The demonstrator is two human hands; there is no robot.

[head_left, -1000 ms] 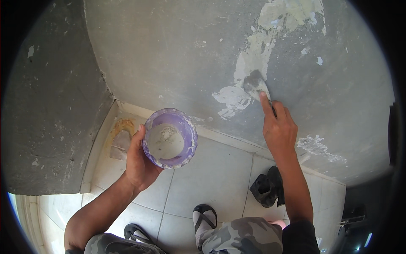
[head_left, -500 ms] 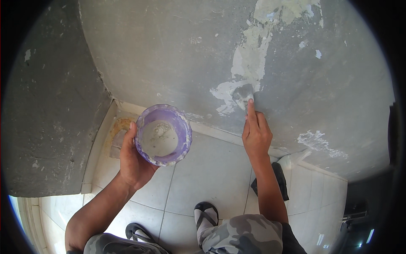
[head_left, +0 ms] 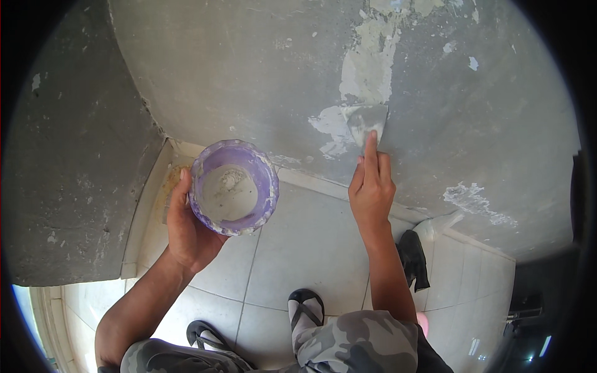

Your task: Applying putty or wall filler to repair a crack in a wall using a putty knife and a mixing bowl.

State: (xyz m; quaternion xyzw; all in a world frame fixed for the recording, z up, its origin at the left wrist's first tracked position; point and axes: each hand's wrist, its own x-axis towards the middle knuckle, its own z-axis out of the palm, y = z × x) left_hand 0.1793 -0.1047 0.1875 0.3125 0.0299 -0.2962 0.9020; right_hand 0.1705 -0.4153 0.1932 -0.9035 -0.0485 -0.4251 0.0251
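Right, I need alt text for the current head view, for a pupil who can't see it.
A person's right hand holds a scraper against a pale patch on a grey wall. The left hand holds a purple bowl of whitish paste above a tiled floor and sandalled feet.

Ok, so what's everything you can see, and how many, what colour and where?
Bowl: one, purple, left of centre
Paste: one batch, whitish, in the bowl
Front wall: one, grey, ahead
Side wall: one, dark grey, left
Patches: several, whitish, on the front wall
Putty knife: one, grey, at the front wall
Floor tiles: several, whitish, below
Bag-like thing: one, black, lower right
Film-like thing: one, whitish, beside it
Unclear thing: one, pink, lower right
Sandals: two, black, bottom
Trousers: one pair, grey camouflage, bottom
Left hand: one, bare, holding the bowl
Right hand: one, bare, on the putty knife
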